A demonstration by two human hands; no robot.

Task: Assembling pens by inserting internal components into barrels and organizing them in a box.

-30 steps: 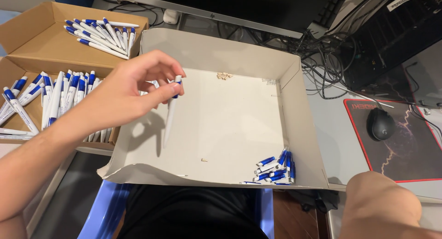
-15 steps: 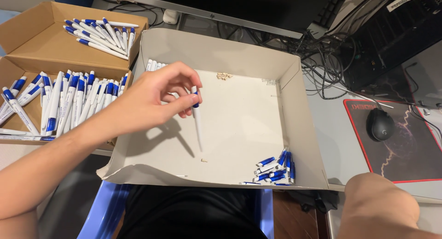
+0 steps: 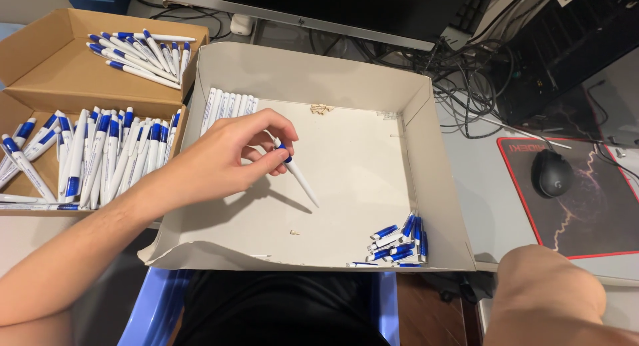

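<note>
Pinching 1 pen in our left hand at mid-frame, fingertips closed, we tilt it over the tray; our right hand's grip is hidden.

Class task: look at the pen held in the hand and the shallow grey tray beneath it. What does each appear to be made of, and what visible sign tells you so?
Pen in the left hand: probably plastic, with a smooth, slightly glossy white barrel and a blue grip. Tray: seemingly matte grey cardboard, with folded walls, creased corners and a slightly torn, curling front edge.
</note>
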